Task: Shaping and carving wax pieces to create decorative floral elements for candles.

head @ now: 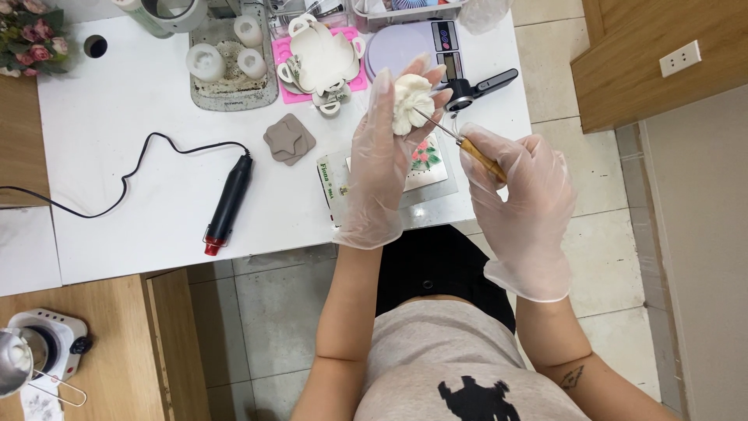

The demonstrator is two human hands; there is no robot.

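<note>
Nearest the camera, a grey shirt [460, 359] with a black print is seen at the bottom edge, with two bare forearms rising from it toward the table [117, 156]. Both hands are covered by thin clear gloves. The left hand [382, 164] is raised above the near edge of the table, and a white flower-shaped piece [409, 101] is grasped between its fingertips, the fingers being spread around the back of the piece. The right hand [522, 195] is clenched around the wooden handle of a small tool [467, 148], whose thin metal shaft is pointed up and left, with its tip touching the flower-shaped piece.

Under the hands, a flat card with a floral picture [427, 160] is laid on the table. To the left of it, two grey star-shaped pads [289, 139] are stacked, and further left a black heat tool with a red tip [227, 204] is laid with its black cord [117, 187] trailing off to the left. At the far side, a grey tray with white round moulds [230, 62], a pink mat carrying a white mould [321, 58], and a lilac kitchen scale [413, 43] are set in a row. A bunch of pink flowers [31, 39] is seen at the far left corner. On a lower wooden surface at near left, a small white hot plate [47, 339] is placed.
</note>
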